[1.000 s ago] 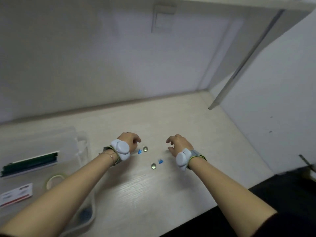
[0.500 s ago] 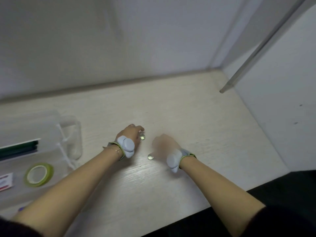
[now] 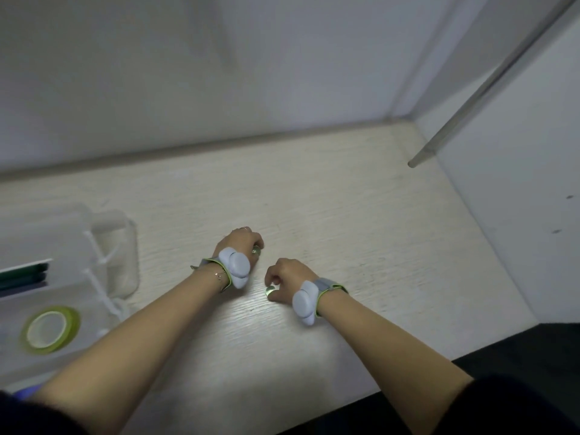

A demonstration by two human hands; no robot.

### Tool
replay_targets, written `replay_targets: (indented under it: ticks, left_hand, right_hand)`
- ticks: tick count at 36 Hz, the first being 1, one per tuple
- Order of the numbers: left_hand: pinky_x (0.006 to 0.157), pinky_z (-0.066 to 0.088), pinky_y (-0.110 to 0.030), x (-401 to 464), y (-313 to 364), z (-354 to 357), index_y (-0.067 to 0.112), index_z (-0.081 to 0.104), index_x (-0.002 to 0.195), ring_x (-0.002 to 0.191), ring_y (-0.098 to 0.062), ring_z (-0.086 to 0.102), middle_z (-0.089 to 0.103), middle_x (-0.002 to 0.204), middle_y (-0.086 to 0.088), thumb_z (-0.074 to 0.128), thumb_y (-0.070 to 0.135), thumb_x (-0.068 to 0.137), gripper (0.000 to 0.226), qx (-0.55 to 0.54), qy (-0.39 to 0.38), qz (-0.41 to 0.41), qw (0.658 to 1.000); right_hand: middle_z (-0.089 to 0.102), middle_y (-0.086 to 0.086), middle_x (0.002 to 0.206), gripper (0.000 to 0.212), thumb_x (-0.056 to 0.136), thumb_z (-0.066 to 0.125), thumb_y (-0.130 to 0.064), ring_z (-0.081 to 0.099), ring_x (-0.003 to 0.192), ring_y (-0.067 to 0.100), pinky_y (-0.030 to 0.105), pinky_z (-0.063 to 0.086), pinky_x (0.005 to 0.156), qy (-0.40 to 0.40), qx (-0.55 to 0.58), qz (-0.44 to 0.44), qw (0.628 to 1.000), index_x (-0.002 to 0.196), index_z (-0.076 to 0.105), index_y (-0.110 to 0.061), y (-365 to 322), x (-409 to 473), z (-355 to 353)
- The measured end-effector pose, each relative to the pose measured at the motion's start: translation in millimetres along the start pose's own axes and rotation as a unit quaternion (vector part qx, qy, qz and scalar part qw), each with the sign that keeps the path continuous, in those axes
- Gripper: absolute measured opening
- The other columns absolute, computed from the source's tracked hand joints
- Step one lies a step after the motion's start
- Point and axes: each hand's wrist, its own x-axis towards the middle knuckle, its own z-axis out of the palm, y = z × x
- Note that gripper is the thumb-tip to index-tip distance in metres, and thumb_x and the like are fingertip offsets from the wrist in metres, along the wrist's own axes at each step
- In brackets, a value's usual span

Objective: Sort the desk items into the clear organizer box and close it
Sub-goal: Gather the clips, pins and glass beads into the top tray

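The clear organizer box [image 3: 62, 262] sits open at the left edge of the worktop [image 3: 329, 199], partly cut off by the frame. Inside it a roll of green tape [image 3: 50, 329] lies flat in the near compartment, and a dark green flat item with a white edge [image 3: 23, 274] lies behind it; thin white dividers separate these from an empty-looking end compartment on the box's right. No writing or brand can be read anywhere in view.

Well to the right of the box, two small glassy beads rest on the worktop. The left hand [image 3: 240, 246] is curled knuckles-up with its fingertips closed around the farther bead [image 3: 256, 251], which shows only partly beneath them. The right hand [image 3: 288, 274] is also curled, thumb and forefinger pinched narrowly at the nearer bead [image 3: 270, 289], touching it; whether the bead is lifted off the surface I cannot tell. Each wrist carries a pale grey-blue device on a band with a lime edge, and a thin chain bracelet lies on the left wrist.

The worktop is pale wood-grain laminate, set in a corner of plain white walls, with a grey metal rod [image 3: 489, 86] slanting down at the right.
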Motion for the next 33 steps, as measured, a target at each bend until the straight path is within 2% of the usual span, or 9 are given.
replay_targets:
  ticks: [8,13,18,24,27,33]
  left_hand:
    - [0.094,0.047,-0.034,-8.2,-0.7,-14.4,0.015,0.064,0.115,0.115,-0.028,0.054,0.055,0.124,-0.010,0.049,0.011,0.090,0.030,-0.019,0.016,-0.003,1.000]
    - [0.092,0.047,-0.033,-15.2,-2.7,-28.8,0.015,0.061,0.118,0.116,-0.027,0.053,0.053,0.126,-0.009,0.048,0.010,0.090,0.032,-0.017,0.024,-0.008,1.000]
    - [0.092,0.046,-0.032,-24.8,-7.2,-45.3,0.015,0.061,0.118,0.113,-0.027,0.055,0.055,0.124,-0.010,0.051,0.012,0.089,0.030,-0.027,0.052,0.011,0.998]
    - [0.088,0.045,-0.028,-45.4,-11.2,-75.2,0.016,0.062,0.115,0.112,-0.025,0.056,0.056,0.121,-0.009,0.054,0.014,0.087,0.029,-0.037,0.108,0.019,0.993]
    - [0.091,0.048,-0.032,-59.7,-15.8,-94.0,0.016,0.062,0.116,0.112,-0.026,0.056,0.056,0.122,-0.009,0.050,0.013,0.089,0.030,-0.036,0.135,0.024,0.990]
    - [0.089,0.048,-0.033,-91.1,-31.9,-125.5,0.017,0.062,0.115,0.109,-0.027,0.058,0.055,0.122,-0.009,0.047,0.013,0.091,0.029,-0.027,0.187,0.021,0.982]
  right_hand:
    - [0.060,0.018,0.113,0.026,0.085,0.054,-0.011,0.060,0.099,0.033,0.029,0.047,0.078,-0.014,-0.045,0.002,0.999,0.108,0.066,-0.006,-13.2,1.3,0.1]
    - [0.060,0.016,0.110,0.022,0.085,0.051,-0.012,0.060,0.096,0.032,0.022,0.036,0.069,0.010,-0.056,0.012,0.998,0.101,0.065,-0.007,-26.5,3.1,-13.7]
    - [0.061,0.016,0.109,0.023,0.083,0.058,-0.017,0.060,0.096,0.032,0.025,0.043,0.073,0.034,-0.062,0.009,0.997,0.103,0.064,-0.007,-40.8,6.0,-45.0]
    - [0.059,0.014,0.114,0.027,0.083,0.058,-0.016,0.060,0.101,0.031,0.028,0.046,0.080,0.070,-0.093,0.003,0.993,0.109,0.062,-0.009,-66.4,1.1,-80.1]
    - [0.057,0.014,0.116,0.028,0.083,0.056,-0.014,0.060,0.100,0.032,0.030,0.049,0.084,0.088,-0.104,-0.010,0.991,0.110,0.062,-0.009,-85.3,-1.1,-94.6]
    - [0.054,0.012,0.118,0.028,0.084,0.054,-0.013,0.058,0.099,0.032,0.029,0.045,0.081,0.115,-0.125,-0.026,0.985,0.110,0.061,-0.011,-125.3,-3.4,-110.6]
